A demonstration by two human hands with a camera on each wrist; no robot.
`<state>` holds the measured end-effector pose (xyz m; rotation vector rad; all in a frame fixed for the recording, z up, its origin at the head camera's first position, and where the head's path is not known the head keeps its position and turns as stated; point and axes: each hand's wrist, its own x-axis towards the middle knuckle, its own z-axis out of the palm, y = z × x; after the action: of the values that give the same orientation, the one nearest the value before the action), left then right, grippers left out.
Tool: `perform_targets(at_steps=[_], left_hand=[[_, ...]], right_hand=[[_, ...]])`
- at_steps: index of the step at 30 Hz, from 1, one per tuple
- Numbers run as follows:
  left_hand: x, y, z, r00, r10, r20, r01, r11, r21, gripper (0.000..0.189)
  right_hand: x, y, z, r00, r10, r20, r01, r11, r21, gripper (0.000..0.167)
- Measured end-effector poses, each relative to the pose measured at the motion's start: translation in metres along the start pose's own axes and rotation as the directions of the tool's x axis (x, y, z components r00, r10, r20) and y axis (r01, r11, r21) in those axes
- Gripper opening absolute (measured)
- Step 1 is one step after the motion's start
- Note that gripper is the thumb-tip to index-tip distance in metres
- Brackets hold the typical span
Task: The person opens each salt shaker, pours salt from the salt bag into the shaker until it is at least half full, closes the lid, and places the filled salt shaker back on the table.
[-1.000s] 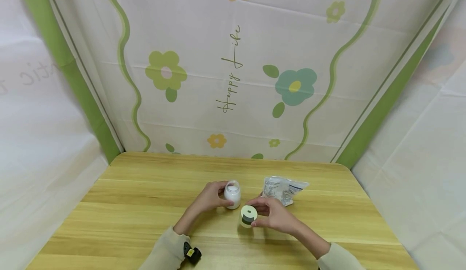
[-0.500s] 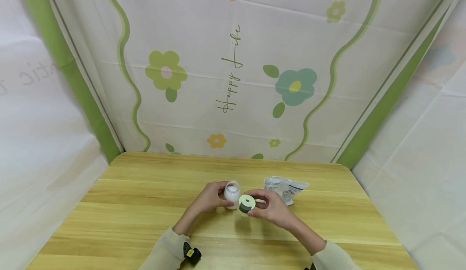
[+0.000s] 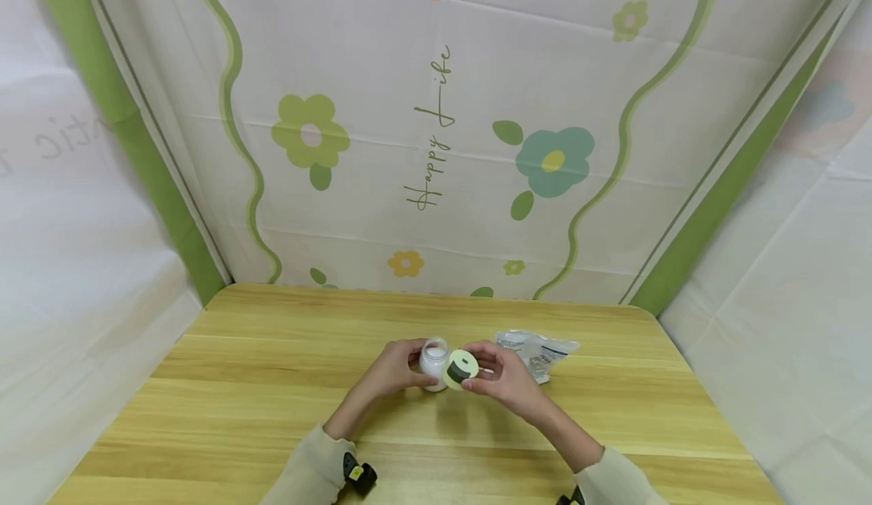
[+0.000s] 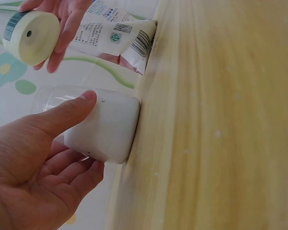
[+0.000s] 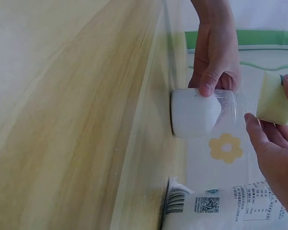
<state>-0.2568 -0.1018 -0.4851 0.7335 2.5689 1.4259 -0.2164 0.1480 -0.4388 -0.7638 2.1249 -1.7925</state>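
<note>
A clear jar partly filled with white powder stands upright on the wooden table, its mouth uncovered. My left hand grips the jar from the left, thumb on the near side, as the left wrist view shows. My right hand holds a pale yellow lid with a dark green part on top. The lid is raised off the table and tilted, just right of the jar's mouth and apart from it in the right wrist view. A small hole shows in the lid's underside in the left wrist view.
A printed plastic bag with white contents stands on the table behind my right hand. Fabric curtains with flower prints enclose the table at the back and both sides.
My right hand has lifted the lid from low beside the jar, up and away from me, to near the height of the jar's mouth. The left hand and jar have stayed still.
</note>
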Motion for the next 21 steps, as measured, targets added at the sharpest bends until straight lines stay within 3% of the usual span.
perform_targets(at_steps=[5, 13, 21], left_hand=[[0.0, 0.001, 0.0, 1.0, -0.005, -0.003, 0.006, 1.0, 0.01, 0.061], [0.0, 0.002, -0.001, 1.0, -0.006, 0.005, 0.006, 1.0, 0.007, 0.059], [0.0, 0.002, -0.001, 1.0, -0.002, 0.002, 0.002, 1.0, 0.014, 0.06]], right_hand=[[0.002, -0.002, 0.001, 1.0, 0.014, -0.022, -0.014, 0.999, -0.031, 0.054], [0.008, -0.001, 0.005, 0.998, -0.035, -0.051, 0.04, 0.994, 0.1, 0.062], [0.014, 0.001, 0.009, 0.994, 0.015, -0.112, 0.0, 0.991, 0.131, 0.064]])
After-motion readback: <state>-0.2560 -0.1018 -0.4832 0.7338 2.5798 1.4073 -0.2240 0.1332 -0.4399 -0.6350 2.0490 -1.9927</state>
